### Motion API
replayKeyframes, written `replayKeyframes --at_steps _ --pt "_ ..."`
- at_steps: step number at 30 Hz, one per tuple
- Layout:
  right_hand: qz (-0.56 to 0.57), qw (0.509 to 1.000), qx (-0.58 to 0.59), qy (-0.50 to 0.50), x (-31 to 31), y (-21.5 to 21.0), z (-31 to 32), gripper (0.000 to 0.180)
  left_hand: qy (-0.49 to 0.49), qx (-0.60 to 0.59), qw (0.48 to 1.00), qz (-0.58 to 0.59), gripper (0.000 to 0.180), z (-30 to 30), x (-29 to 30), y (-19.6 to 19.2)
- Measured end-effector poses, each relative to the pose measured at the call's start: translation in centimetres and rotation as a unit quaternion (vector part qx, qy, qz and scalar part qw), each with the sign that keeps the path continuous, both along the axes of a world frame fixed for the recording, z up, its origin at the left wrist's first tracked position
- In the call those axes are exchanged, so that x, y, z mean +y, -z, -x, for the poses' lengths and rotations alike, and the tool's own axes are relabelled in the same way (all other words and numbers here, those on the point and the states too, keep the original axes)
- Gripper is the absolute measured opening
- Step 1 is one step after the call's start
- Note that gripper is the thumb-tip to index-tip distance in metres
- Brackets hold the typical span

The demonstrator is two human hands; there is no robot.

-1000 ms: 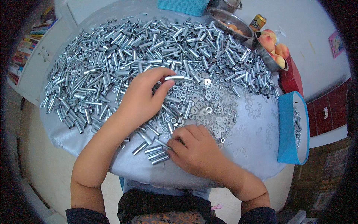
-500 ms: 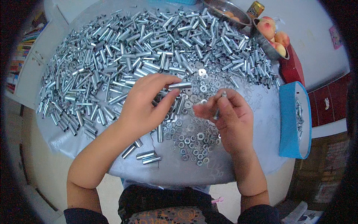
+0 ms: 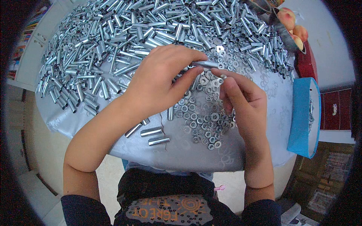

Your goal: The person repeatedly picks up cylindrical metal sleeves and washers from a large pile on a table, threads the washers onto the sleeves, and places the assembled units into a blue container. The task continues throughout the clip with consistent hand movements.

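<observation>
My left hand (image 3: 158,75) pinches a shiny metal sleeve (image 3: 206,64) between thumb and fingertips, the sleeve lying nearly level with its free end toward the right. My right hand (image 3: 247,100) is closed on a thin metal bolt (image 3: 223,76); only its rounded tip shows above the thumb, and the fingers cover the rest. The right index fingertip is at the sleeve's right end, seemingly touching it. Beneath both hands lies a spread of washers and nuts (image 3: 207,134). Several loose sleeves (image 3: 151,131) rest near the table's front edge, beside my left forearm.
A large heap of metal sleeves and bolts (image 3: 124,35) covers the far and left parts of the cloth-covered table (image 3: 188,160). On the right stands a blue box (image 3: 299,120) with metal parts inside. Peaches (image 3: 299,32) sit in a metal bowl (image 3: 284,35) at the far right.
My right hand has closed the gap to the sleeve, its index finger now at the sleeve's end. The bolt's shaft, partly visible before, is now mostly hidden. The whole view has shifted slightly.
</observation>
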State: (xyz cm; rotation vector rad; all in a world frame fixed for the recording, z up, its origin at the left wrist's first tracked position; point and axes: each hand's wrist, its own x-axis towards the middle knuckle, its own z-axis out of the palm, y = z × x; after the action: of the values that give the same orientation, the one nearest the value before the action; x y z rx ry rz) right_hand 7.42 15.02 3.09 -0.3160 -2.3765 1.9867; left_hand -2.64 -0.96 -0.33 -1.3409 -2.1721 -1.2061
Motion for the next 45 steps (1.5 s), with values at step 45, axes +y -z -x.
replayKeyframes --at_steps 45 --pt "-0.109 0.963 0.248 0.013 0.3 2.3 0.0 0.037 0.127 -0.352 0.927 -0.015 0.017 -2.2 0.5 -1.1"
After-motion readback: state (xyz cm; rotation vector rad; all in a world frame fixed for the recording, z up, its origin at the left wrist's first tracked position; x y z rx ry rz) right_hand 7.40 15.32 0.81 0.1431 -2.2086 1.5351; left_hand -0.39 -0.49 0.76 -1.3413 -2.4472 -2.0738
